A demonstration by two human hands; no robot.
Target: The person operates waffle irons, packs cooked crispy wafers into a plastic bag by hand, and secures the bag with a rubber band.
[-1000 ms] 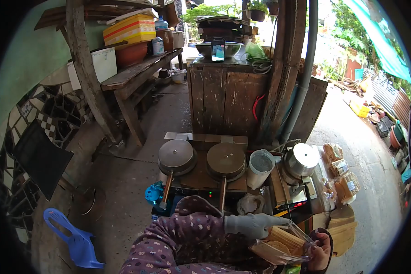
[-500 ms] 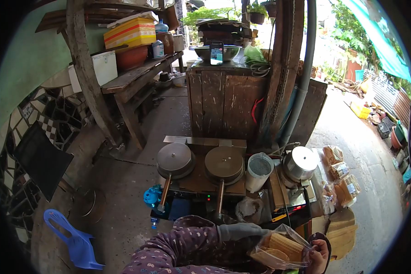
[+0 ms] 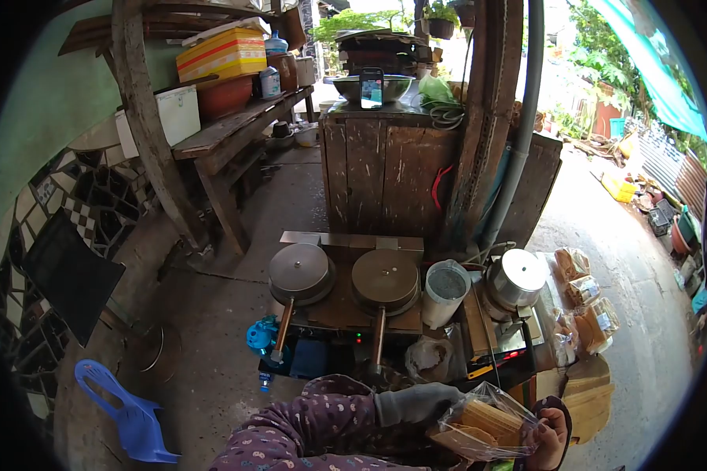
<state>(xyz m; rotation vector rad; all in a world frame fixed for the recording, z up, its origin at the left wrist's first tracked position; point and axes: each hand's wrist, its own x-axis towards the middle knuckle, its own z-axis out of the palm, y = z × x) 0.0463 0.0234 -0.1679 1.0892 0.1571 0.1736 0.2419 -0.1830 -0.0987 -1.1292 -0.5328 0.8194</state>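
Bare and curled, the person's right hand [image 3: 549, 441] is clamped on the right side of a clear plastic bag [image 3: 514, 405] filled with flat, tan wafers [image 3: 485, 421] — the bag lies at the near right of the scene, between both hands. Gloved in grey fabric, the left hand [image 3: 421, 403] touches the bag's left edge; whether its fingers are closed on the plastic, one cannot tell. Just right of the right hand is a rounded, flat tan stack [image 3: 590, 399]. Farther off stand two round, grey-brown lidded pans [image 3: 300, 268] with long handles, then a whitish cylindrical container [image 3: 443, 303] and a shiny silver lidded pot [image 3: 518, 281] to their right. Several clear, brown-filled packets [image 3: 591, 320] lie beyond the pot — at the far right of the group.
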